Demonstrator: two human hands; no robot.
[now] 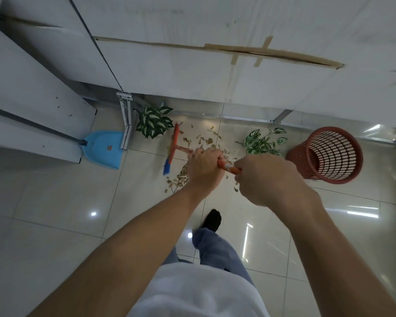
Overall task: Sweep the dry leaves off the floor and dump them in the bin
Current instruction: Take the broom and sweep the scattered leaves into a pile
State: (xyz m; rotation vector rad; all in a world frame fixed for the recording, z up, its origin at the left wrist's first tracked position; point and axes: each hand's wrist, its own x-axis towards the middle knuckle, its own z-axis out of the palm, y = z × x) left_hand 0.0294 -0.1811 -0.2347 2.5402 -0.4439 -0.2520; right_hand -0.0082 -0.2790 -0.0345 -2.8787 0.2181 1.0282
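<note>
- At mid-frame, the left hand (pixel 205 167) and the right hand (pixel 265 179) both hold the orange broom (pixel 173 143), fingers curled round its handle, the right hand nearer the person.
- Beyond them, the broom's blue-bristled head meets the tiled floor (pixel 55 202) at the left edge of the scattered dry leaves (pixel 209 141).
- Right of the leaves stands the red mesh bin (pixel 329 154).
- 2 green plants (pixel 154 122) flank the leaves; a blue dustpan (pixel 103 148) sits far left.
</note>
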